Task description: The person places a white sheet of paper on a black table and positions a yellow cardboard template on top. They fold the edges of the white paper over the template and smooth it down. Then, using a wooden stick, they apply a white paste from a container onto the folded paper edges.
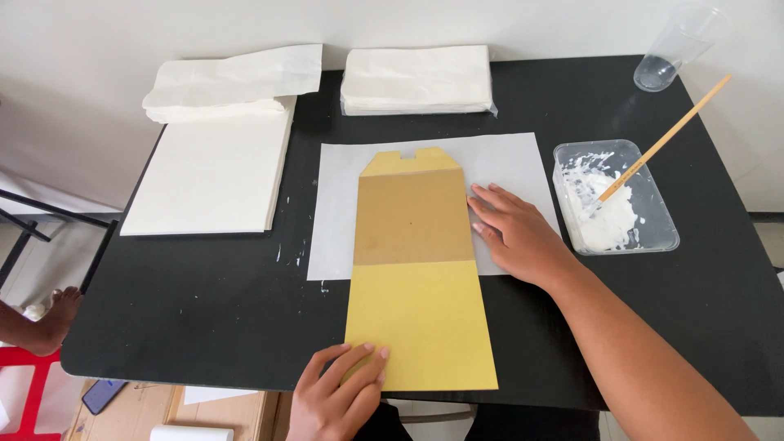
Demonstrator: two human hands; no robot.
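A black worktop carries everything; the broad stack of white sheets lies well to the left of both sets of fingers. Between the hands sits the yellow card piece, laid over a single white sheet, its brown middle panel just left of the right hand's fingers. The right hand lies flat, fingers spread and gripping nothing, pressing the card's right edge and the sheet. The left hand has its fingers loosely curled over the card's near left corner, resting on it rather than pinching. To the right of the right hand stands a clear tray of white paste with a wooden-handled brush in it. Judging by this, the card is placed and being aligned; no paste shows on it yet, so gluing and folding seem left. The clear cup is cut off above, and things beneath the worktop are hard to make out.
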